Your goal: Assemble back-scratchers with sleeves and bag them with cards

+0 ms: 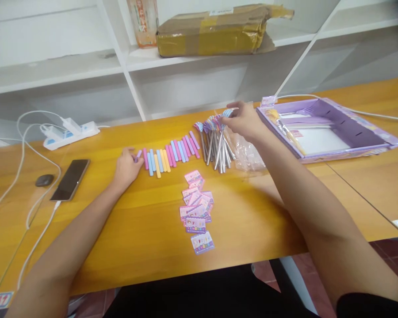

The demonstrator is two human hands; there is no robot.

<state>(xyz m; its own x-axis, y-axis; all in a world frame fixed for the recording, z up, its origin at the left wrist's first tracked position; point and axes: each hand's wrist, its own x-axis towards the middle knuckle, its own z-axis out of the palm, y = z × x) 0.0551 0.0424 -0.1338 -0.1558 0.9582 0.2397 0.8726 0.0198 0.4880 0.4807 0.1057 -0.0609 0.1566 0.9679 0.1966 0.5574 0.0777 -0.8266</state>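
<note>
My left hand (128, 168) is closed on a small purple stick (138, 156) at the left end of a row of pink, blue and yellow sticks (170, 153). To the right of that row lies a heap of forks (215, 143) with metal handles and coloured heads. Over the heads of this heap, my right hand (243, 118) has its fingers curled around a fork with a light-blue head (227, 113). A crumpled clear plastic bag (250, 152) lies below this hand. Small printed cards (196, 205) overlap in a column nearer to me.
At the right stands an open purple box (354, 128) holding a purple fork and a wrapped item. A phone (70, 180), a black mouse (44, 180) and a power strip (71, 134) with white cables are at the left. A taped carton (212, 33) sits on the shelf behind.
</note>
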